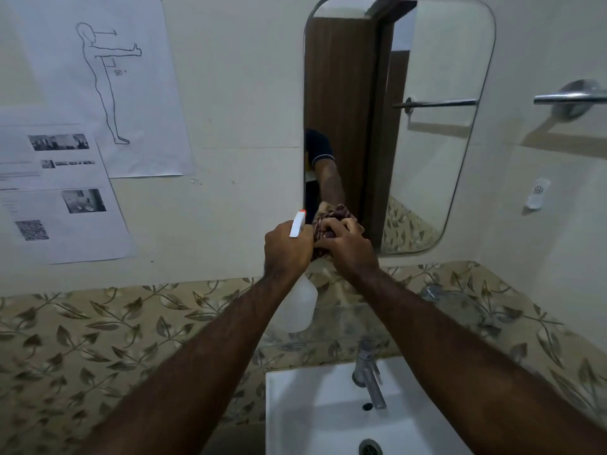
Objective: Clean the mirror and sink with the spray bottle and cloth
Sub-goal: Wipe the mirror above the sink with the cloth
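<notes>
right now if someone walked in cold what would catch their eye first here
Two bare forearms reach up the middle: the left hand grips a white plastic spray bottle with an orange nozzle tip, and the right hand presses a bunched dark red patterned cloth against the lower left corner of the tall rounded-corner wall mirror. Below sits a white ceramic sink with a chrome tap.
</notes>
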